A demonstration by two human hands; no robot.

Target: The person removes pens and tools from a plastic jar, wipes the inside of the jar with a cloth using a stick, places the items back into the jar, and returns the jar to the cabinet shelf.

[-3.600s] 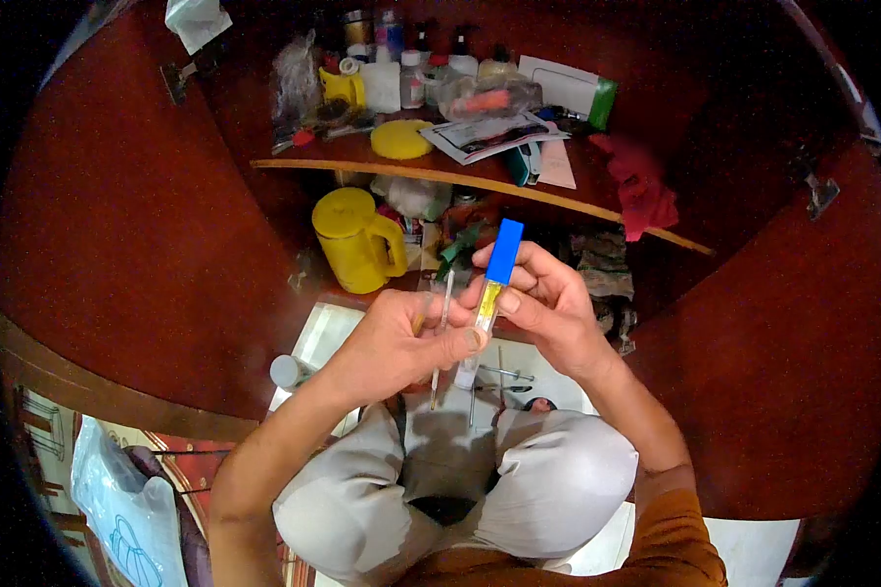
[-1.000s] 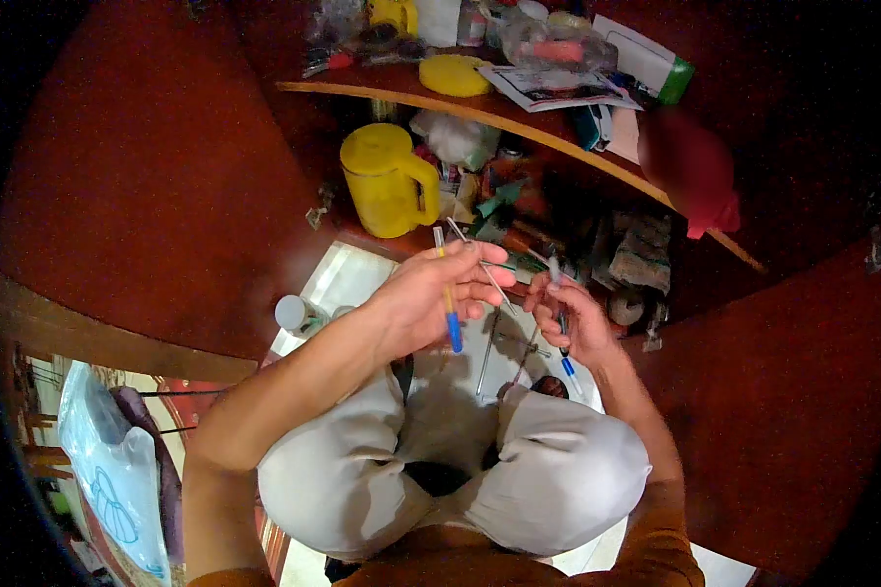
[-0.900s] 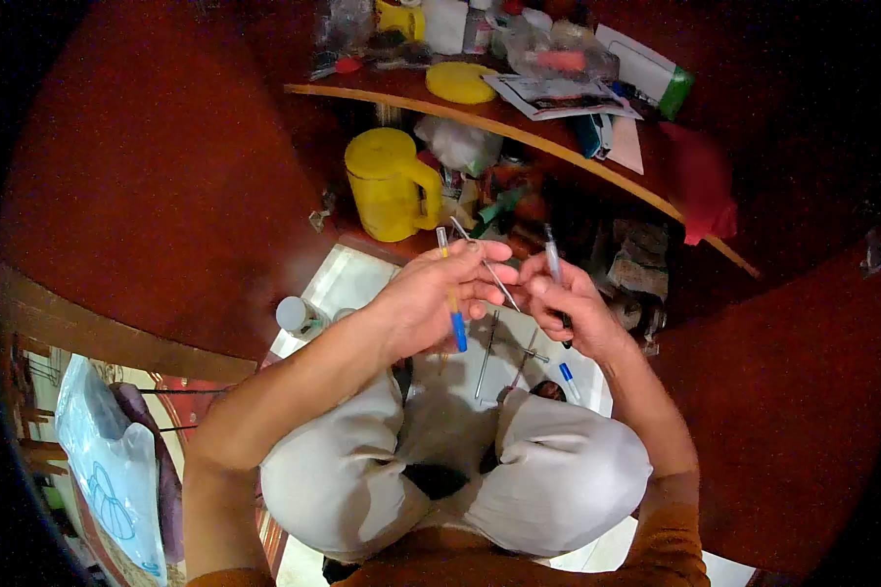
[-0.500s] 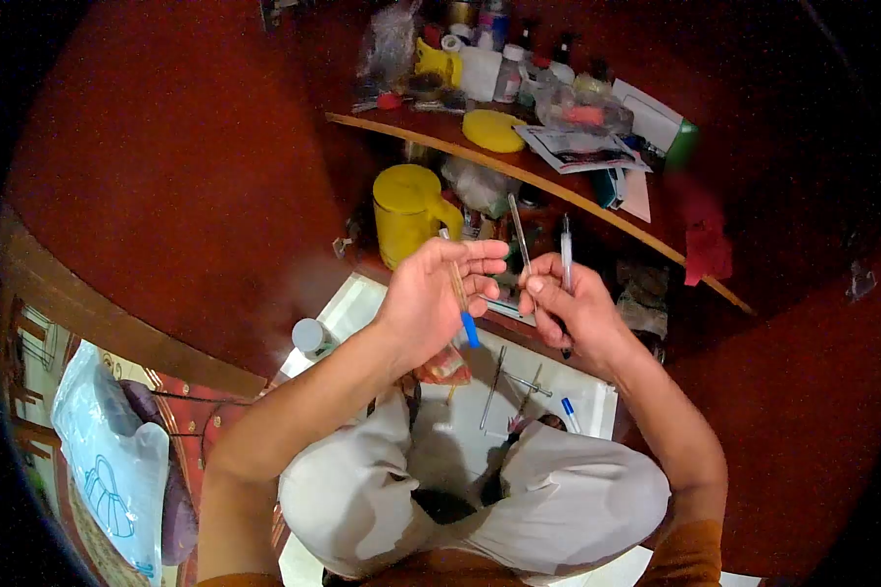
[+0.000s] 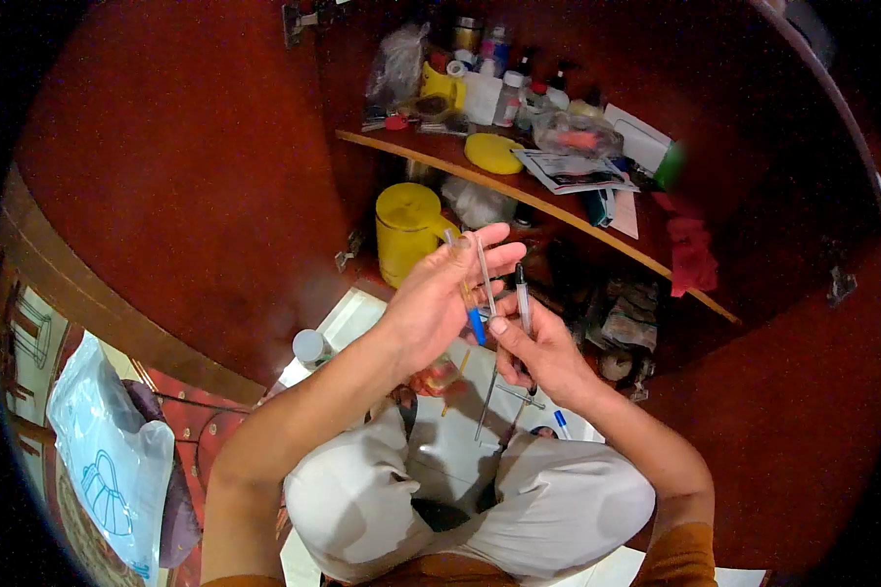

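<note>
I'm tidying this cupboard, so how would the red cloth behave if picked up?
The red cloth is probably floppy, since it droops over the shelf edge. Looking thin and crumpled, it is likely light and hardly fragile.

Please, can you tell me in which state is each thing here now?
Left hand: partly curled, holding blue-ended tube.
Right hand: closed around black-tipped pen and thin rod.
Yellow jug: upright, lidded.
Jar: lid on.
Cabinet doors: open.
Yellow disc: flat on shelf.
Red cloth: draped over shelf edge.
</note>
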